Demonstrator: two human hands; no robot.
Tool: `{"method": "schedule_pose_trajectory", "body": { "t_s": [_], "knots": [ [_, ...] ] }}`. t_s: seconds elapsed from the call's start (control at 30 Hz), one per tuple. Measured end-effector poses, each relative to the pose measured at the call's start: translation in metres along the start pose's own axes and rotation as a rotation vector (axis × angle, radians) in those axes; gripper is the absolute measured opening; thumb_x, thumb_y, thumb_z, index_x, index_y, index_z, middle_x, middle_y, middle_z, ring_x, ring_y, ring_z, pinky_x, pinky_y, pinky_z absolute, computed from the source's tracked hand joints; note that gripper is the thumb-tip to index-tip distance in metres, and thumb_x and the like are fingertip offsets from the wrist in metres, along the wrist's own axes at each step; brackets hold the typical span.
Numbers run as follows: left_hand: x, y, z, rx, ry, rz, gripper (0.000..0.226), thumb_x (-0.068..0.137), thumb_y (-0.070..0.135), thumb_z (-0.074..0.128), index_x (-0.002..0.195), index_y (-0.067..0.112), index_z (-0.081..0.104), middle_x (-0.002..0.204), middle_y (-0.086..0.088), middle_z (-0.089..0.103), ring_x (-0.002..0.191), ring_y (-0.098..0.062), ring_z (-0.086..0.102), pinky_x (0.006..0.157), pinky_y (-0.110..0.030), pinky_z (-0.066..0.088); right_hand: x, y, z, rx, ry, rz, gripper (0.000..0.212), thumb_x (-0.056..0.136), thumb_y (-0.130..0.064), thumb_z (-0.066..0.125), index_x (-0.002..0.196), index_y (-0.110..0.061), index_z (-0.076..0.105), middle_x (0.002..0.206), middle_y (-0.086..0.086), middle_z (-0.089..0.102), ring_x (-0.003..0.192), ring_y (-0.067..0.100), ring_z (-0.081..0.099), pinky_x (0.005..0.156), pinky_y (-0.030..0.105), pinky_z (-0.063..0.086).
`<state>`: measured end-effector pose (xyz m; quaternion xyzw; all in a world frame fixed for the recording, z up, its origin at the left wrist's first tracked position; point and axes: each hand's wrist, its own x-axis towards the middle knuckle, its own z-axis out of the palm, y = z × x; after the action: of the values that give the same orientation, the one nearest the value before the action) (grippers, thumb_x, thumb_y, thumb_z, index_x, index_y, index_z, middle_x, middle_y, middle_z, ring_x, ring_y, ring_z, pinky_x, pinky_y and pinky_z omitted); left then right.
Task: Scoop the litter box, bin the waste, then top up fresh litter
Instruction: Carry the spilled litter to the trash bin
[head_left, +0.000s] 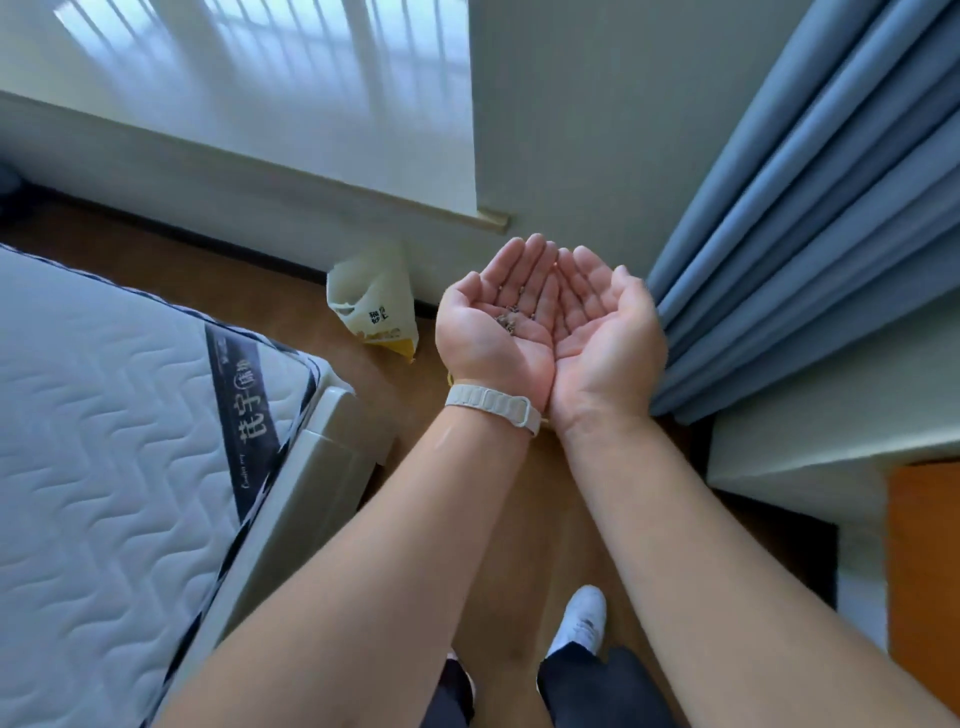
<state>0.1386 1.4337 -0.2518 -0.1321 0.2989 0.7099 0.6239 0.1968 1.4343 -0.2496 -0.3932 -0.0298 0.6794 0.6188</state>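
A small cluster of grey-brown litter granules (511, 318) lies in the cupped palm of the left hand (493, 327), near where it meets the right hand (602, 322). Both palms face up, pressed side by side. Beyond them, a white litter bag (375, 304) with a yellow base and dark print stands on the wooden floor against the wall, its top open.
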Motion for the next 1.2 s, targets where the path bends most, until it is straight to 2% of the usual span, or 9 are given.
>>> {"method": "schedule_pose_trajectory", "body": {
  "t_s": [0.2,0.43,0.63,0.93,1.2],
  "knots": [
    [-0.062,-0.002,0.071,-0.004,-0.032,0.049,0.044,0.096,0.021,0.031,0.104,-0.005,0.065,0.108,-0.023,0.070,0.102,-0.034,0.069,0.089,-0.038,0.055,-0.044,-0.064,0.040,-0.005,-0.021,-0.004,0.034,0.100,-0.022,0.042,0.104,0.000,0.068,0.111,0.018,0.070,0.104,0.025,0.069,0.099,0.036,0.052],
    [-0.105,-0.022,0.106,0.011,-0.108,-0.004,0.045,0.096,0.022,0.031,0.107,-0.005,0.065,0.107,-0.023,0.071,0.098,-0.034,0.070,0.083,-0.038,0.057,-0.078,-0.110,0.046,0.001,-0.024,-0.090,0.034,0.101,-0.023,0.041,0.101,-0.002,0.068,0.105,0.016,0.072,0.103,0.026,0.070,0.097,0.036,0.053],
    [-0.117,-0.021,0.114,0.065,-0.191,-0.182,0.045,0.096,0.022,0.032,0.108,-0.007,0.065,0.109,-0.024,0.070,0.100,-0.035,0.069,0.088,-0.040,0.056,-0.099,-0.116,0.051,0.025,0.067,-0.264,0.035,0.102,-0.022,0.040,0.100,-0.002,0.069,0.103,0.016,0.072,0.103,0.026,0.069,0.099,0.038,0.052],
    [-0.116,0.035,0.106,0.196,-0.292,-0.410,0.045,0.096,0.022,0.033,0.114,-0.007,0.064,0.108,-0.022,0.071,0.103,-0.034,0.069,0.095,-0.041,0.052,-0.130,-0.068,0.082,0.106,0.197,-0.466,0.038,0.102,-0.023,0.038,0.106,-0.001,0.068,0.107,0.017,0.072,0.104,0.025,0.069,0.101,0.038,0.050],
    [-0.151,0.030,0.089,0.329,-0.327,-0.679,0.045,0.098,0.023,0.031,0.109,-0.005,0.065,0.106,-0.020,0.072,0.102,-0.032,0.069,0.093,-0.037,0.053,-0.182,-0.061,0.066,0.167,0.381,-0.622,0.039,0.103,-0.026,0.036,0.109,-0.004,0.068,0.112,0.012,0.072,0.109,0.021,0.067,0.103,0.035,0.048]
  ]
}}
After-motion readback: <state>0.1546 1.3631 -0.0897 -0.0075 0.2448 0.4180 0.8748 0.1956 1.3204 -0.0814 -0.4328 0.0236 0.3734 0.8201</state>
